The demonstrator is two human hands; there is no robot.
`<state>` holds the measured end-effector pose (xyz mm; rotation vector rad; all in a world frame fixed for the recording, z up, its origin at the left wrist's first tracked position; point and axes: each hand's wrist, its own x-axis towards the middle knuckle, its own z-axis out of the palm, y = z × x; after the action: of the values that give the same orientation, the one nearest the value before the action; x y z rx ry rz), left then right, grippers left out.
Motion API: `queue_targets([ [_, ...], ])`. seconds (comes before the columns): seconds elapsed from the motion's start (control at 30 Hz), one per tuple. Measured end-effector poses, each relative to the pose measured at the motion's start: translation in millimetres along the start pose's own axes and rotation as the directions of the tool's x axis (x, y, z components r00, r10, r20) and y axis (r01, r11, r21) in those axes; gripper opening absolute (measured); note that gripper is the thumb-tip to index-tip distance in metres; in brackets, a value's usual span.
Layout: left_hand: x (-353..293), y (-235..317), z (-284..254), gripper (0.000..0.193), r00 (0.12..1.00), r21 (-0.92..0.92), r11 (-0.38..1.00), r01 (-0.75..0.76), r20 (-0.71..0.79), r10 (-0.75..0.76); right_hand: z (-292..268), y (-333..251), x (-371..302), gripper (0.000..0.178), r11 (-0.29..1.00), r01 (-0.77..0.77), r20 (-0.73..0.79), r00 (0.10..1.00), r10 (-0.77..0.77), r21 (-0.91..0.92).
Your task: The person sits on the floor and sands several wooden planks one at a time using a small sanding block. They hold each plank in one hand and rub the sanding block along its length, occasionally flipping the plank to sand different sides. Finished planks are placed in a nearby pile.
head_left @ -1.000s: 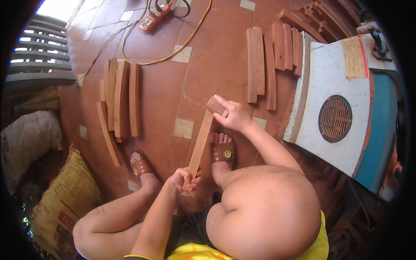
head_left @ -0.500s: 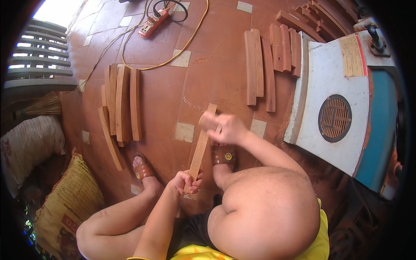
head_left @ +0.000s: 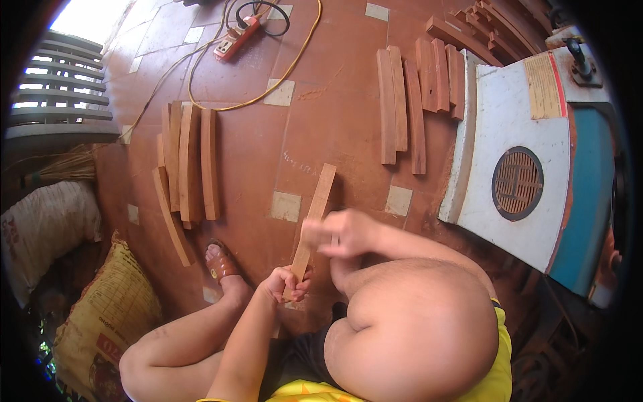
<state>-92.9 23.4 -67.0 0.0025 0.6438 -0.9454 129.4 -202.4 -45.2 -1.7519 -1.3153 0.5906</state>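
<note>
My left hand [head_left: 288, 284] grips the near end of a wooden strip [head_left: 315, 213], its fingers wrapped round it. The strip slants up and slightly right, away from me, over the tiled floor. Closed and blurred at the fingertips, my right hand [head_left: 343, 233] lies across the strip's middle. A small brownish piece seems to be under its fingers, pressed to the upper face; motion blur hides what it is.
Several wooden strips [head_left: 190, 161] lie at the left, and more wooden pieces [head_left: 415, 117] at the right beside a white and teal machine [head_left: 482, 141]. A red power strip [head_left: 236, 39] with cables lies at the back. Sacks [head_left: 107, 315] stand at left.
My right hand has slid along the strip toward me, from near its far end to its middle. My left hand keeps its grip, nearly still.
</note>
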Motion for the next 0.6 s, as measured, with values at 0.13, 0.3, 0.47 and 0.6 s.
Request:
queue_targets([
  [0.13, 3.0, -2.2, -4.8, 0.055, 1.0, 0.013, 1.0, 0.013, -0.027, -0.013, 0.9, 5.9, -6.8, 0.072, 0.999, -0.048, -0.051, 0.998, 0.047, -0.017],
  [0.3, 3.8, -6.2, 0.4, 0.055, 1.0, -0.025, 1.0, 0.008, 0.004, -0.008, -24.1, 50.5, 8.0, 0.07, 0.901, -0.399, -0.281, 0.896, 0.344, -0.168],
  [0.47, -0.4, -1.9, 0.9, 0.054, 0.998, 0.048, 0.999, -0.01, -0.067, 0.013, 16.2, -23.4, -13.6, 0.076, 0.999, 0.042, 0.076, 0.996, -0.042, -0.002],
  [0.6, 0.1, -3.6, -0.3, 0.053, 0.998, 0.048, 0.999, -0.016, -0.054, 0.018, -4.0, 25.8, 0.1, 0.072, 0.98, -0.161, -0.23, 0.964, 0.131, -0.117],
])
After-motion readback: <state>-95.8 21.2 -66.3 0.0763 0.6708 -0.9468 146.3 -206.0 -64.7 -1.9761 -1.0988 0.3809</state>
